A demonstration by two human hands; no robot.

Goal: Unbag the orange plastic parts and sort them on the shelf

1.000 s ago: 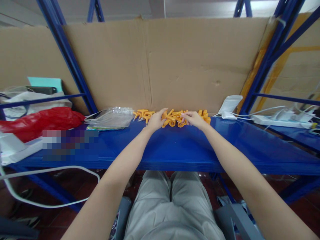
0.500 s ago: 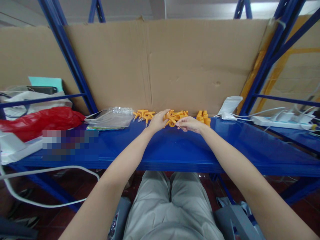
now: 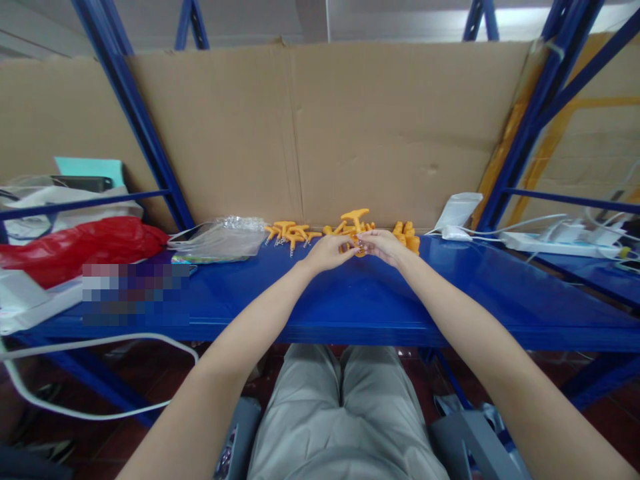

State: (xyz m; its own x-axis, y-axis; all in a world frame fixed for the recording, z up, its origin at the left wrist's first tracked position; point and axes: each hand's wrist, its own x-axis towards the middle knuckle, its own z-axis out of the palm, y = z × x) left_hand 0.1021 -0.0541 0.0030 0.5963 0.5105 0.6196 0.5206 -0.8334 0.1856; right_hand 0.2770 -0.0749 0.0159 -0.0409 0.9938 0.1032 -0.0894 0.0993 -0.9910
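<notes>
My left hand (image 3: pixel 327 253) and my right hand (image 3: pixel 384 245) meet over the back of the blue shelf. Between them an orange T-shaped plastic piece (image 3: pixel 355 215) stands upright, its crossbar on top. The left fingers close round its lower end. My right fingertips are pinched at the same spot, where a small shiny bit shows, too small to name. Behind my hands lie more orange pieces (image 3: pixel 334 230), partly covered. To the left is a group of orange T-shaped pieces (image 3: pixel 286 230) with short metal chains or screws. Thicker orange pieces (image 3: pixel 407 235) stand right of my right hand.
Clear plastic bags (image 3: pixel 220 238) lie left of the orange pieces. A red bag (image 3: pixel 90 245) is farther left. At the right are a white packet (image 3: pixel 457 215) and a white power strip (image 3: pixel 560 244) with cables. Cardboard (image 3: pixel 380 133) closes the back between blue posts.
My left hand has come right and nearer, lifting an orange T-shaped piece upright from the middle group. Its fingers now meet my right hand's. One more piece lies at the left group's right side.
</notes>
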